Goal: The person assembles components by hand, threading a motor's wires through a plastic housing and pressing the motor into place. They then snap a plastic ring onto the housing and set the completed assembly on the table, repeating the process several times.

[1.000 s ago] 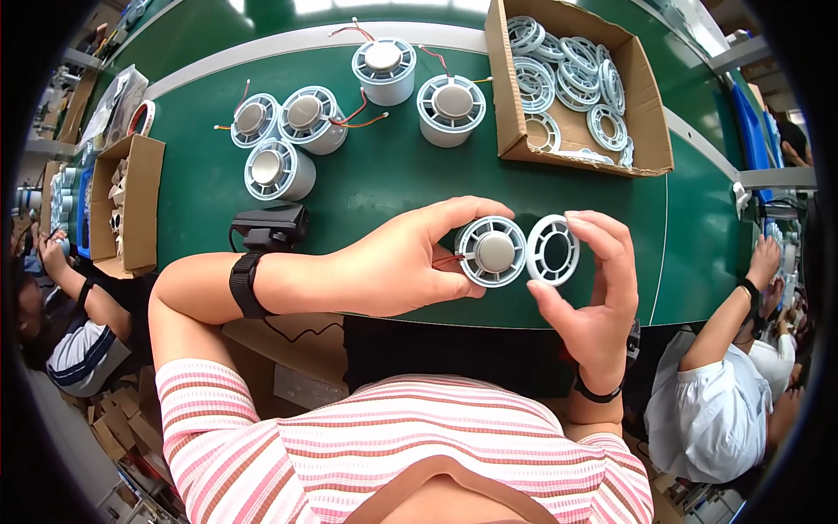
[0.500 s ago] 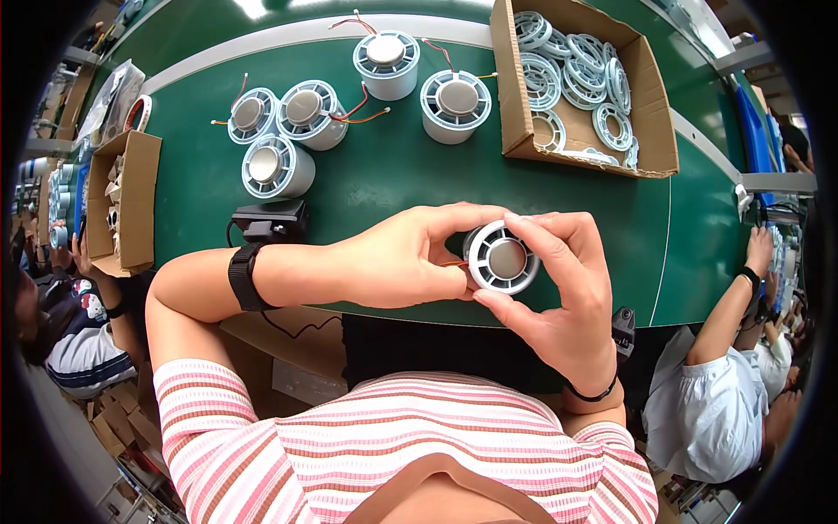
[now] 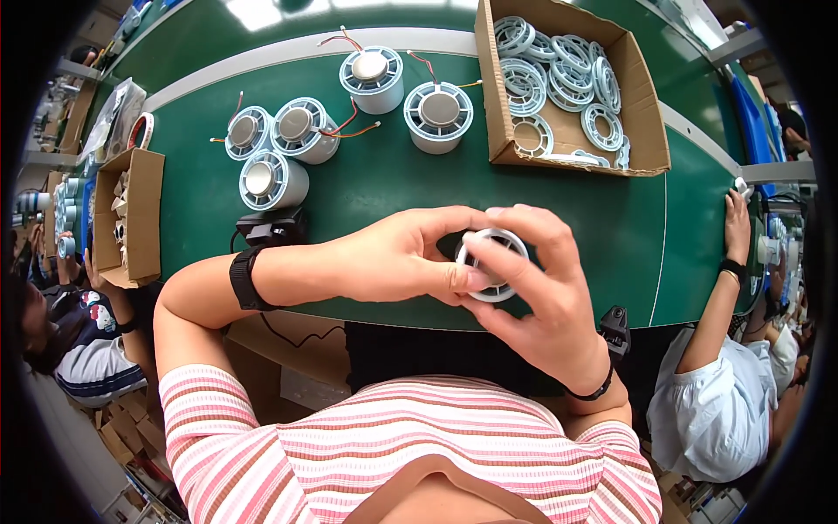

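Note:
In front of my body, both hands hold a small cylindrical fan unit (image 3: 509,238) with a pale spoked ring facing up. My left hand (image 3: 393,258) is closed round its left side, the thumb on the ring's edge. My right hand (image 3: 548,284) grips it from the right, index finger lying across the ring and thumb at the lower edge. These fingers hide most of its hub and body. Farther off on the green table stand several like units, among them one fan unit (image 3: 274,180) at the near left and another fan unit (image 3: 438,118) with thin coloured wires.
A cardboard box (image 3: 648,162) of loose pale spoked rings (image 3: 602,127) stands far right. Another cardboard box (image 3: 140,218) is at the left, near a roll of tape (image 3: 141,129). A black device (image 3: 271,229) sits by my left forearm. Co-workers are at both sides.
My left thumb has moved onto the ring's edge and my right index finger now lies across the ring. The held unit has shifted slightly left. My view has moved a little.

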Motion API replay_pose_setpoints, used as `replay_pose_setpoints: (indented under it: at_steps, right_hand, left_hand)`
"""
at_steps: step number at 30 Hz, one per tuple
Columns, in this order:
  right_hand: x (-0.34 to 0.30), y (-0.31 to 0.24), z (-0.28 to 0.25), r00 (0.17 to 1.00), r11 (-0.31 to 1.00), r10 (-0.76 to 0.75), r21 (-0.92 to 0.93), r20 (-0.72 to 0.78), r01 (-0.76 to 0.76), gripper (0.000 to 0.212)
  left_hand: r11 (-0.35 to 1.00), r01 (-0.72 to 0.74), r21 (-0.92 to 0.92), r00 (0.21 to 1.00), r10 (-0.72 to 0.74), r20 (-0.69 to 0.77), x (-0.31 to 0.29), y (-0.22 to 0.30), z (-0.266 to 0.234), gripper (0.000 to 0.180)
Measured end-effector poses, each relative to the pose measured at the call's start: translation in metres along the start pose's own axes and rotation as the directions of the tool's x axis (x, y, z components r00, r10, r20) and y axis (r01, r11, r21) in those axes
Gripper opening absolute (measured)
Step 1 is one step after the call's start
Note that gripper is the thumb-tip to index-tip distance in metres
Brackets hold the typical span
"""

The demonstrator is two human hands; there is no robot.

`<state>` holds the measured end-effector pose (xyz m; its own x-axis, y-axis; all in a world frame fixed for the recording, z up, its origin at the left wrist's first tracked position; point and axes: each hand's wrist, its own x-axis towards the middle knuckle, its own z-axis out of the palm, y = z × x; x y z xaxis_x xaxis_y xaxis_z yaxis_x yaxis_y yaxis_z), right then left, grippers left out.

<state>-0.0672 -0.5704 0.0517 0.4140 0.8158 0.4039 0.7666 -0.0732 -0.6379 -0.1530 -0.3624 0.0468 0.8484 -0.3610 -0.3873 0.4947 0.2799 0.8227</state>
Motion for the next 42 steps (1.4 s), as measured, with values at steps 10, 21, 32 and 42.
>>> replay_pose_setpoints:
  at_steps: [10,21,32,42]
  right_hand:
    - [-0.029,0.028,-0.076,0.924,0.816,0.224,-0.458,-0.311,-0.352,0.039]
    - [0.107,0.107,-0.060,0.969,0.829,-0.213,-0.503,0.124,0.246,0.014]
    - [0.108,0.085,-0.071,0.975,0.893,-0.222,-0.402,0.001,0.203,0.018]
    - [0.000,0.026,-0.070,0.932,0.924,0.356,0.123,0.074,-0.363,0.027]
  left_hand:
    - [-0.132,0.089,0.987,0.580,0.812,0.057,0.005,0.020,-0.013,0.055]
    - [-0.182,0.034,0.983,0.768,0.635,0.091,-0.009,0.010,0.008,0.058]
    - [-0.184,-0.186,0.965,0.660,0.704,0.261,-0.005,-0.008,-0.008,0.073]
    - [0.348,-0.121,0.930,0.898,0.437,-0.047,-0.021,0.010,0.011,0.067]
